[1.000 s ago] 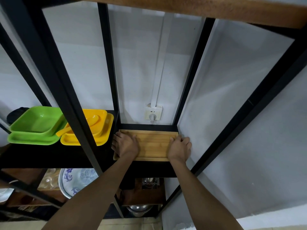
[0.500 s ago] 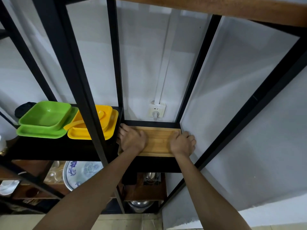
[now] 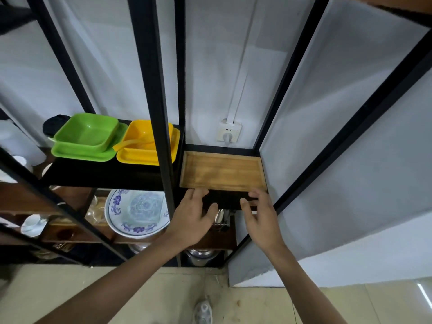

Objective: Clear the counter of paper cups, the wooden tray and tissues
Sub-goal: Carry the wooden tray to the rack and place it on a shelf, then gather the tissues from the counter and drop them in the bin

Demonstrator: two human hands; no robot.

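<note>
Storage of the rectangular, raised-rim wooden tray point(image 3: 222, 170) looks done: it lies flat in the right-hand bay of the black metal shelf rack point(image 3: 154, 90), just beside the yellow square plastic dishes point(image 3: 142, 146) and below a white wall socket point(image 3: 229, 132). The left hand point(image 3: 192, 215) and right hand point(image 3: 260, 216) hover just in front of its near edge, fingers loosely spread, holding nothing and apart from the tray. No paper cups or tissues are in view, so whether those remain cannot be told, and no brand, label or writing is legible.
</note>
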